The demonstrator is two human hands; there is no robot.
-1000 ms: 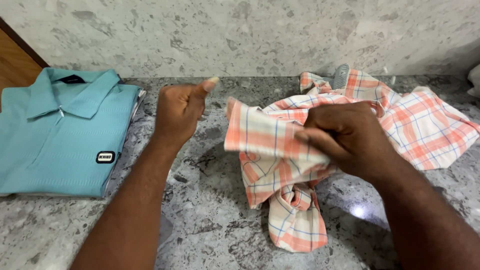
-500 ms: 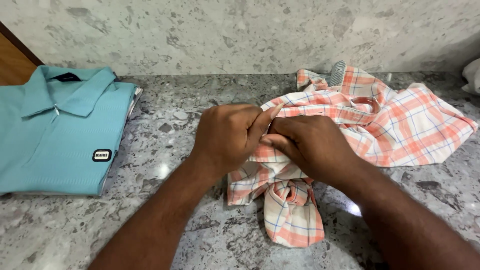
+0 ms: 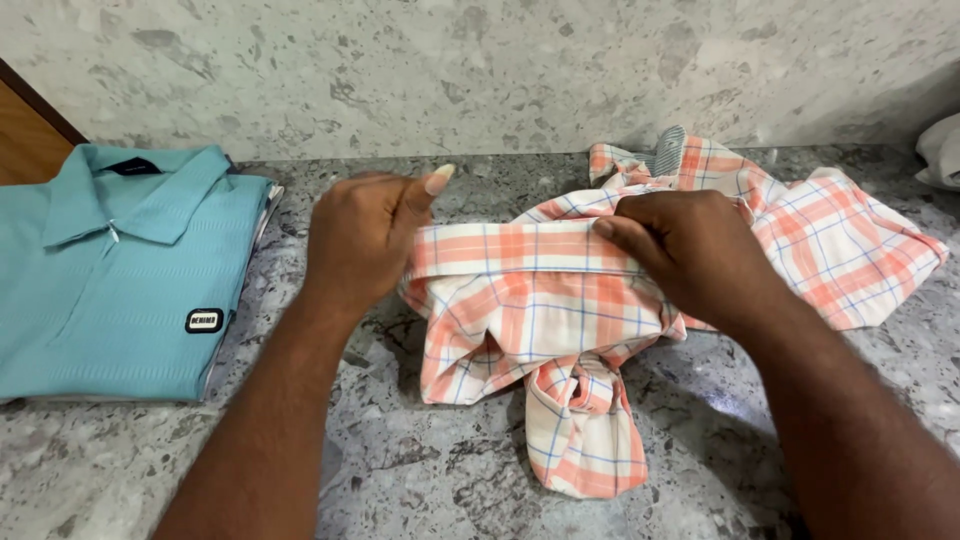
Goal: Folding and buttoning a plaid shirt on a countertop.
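Both hands have drawn apart since the earlier frame: the left hand (image 3: 362,238) and right hand (image 3: 690,255) each pinch an end of the orange plaid shirt's (image 3: 560,300) band, stretching it over the speckled stone counter (image 3: 400,460). Most of the shirt lies crumpled beneath. If either pinch slips, the band could sag and the bunched sleeve (image 3: 585,430) stay twisted.

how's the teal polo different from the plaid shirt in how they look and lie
The teal polo is one plain colour with a small dark patch; the plaid shirt is orange and cream checks with blue lines. The teal polo lies folded flat and neat at the left; the plaid shirt is crumpled and bunched. No hand touches the teal polo, while the left hand and right hand both grip the plaid shirt. Both are collared shirts on the grey stone counter.
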